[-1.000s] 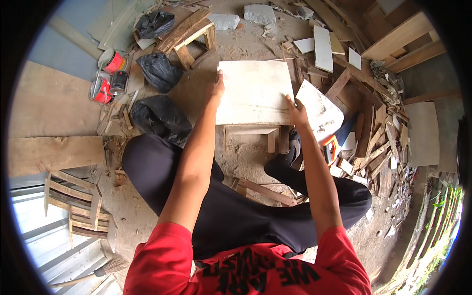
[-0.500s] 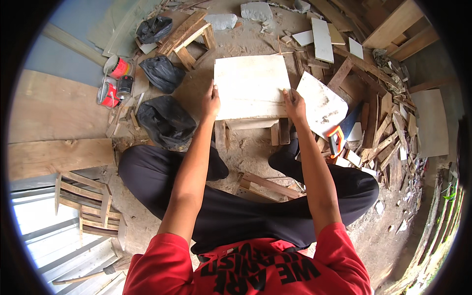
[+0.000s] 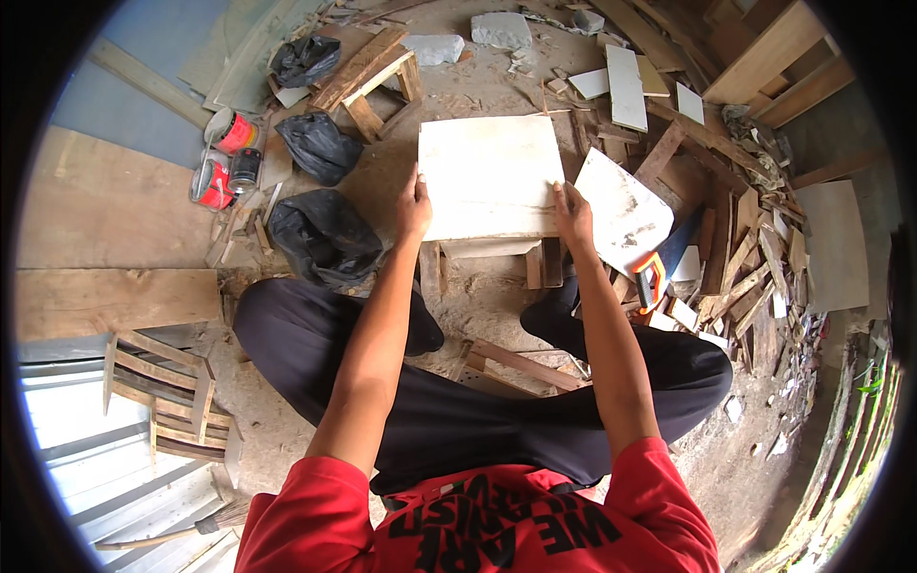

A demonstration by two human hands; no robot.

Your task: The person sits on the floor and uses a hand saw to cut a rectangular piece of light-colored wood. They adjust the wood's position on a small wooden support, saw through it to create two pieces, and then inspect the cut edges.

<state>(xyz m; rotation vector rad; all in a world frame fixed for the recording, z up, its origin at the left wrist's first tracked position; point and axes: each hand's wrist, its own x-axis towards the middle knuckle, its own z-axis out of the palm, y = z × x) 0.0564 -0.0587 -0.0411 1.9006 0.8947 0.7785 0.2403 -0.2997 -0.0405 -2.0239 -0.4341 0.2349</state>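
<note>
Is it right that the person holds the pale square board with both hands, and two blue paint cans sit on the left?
Not quite. The head view shows the paint cans are red, not blue. The left hand and right hand do hold the pale square board.

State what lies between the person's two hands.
In the head view, the pale square wooden board spans the gap; the left hand and right hand grip its opposite edges.

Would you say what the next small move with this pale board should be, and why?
Probably nudge the pale board square over the small wooden frame beneath it. The left hand and right hand grip its two near corners, and the frame's legs show only under its near edge, so alignment looks unsettled.
</note>
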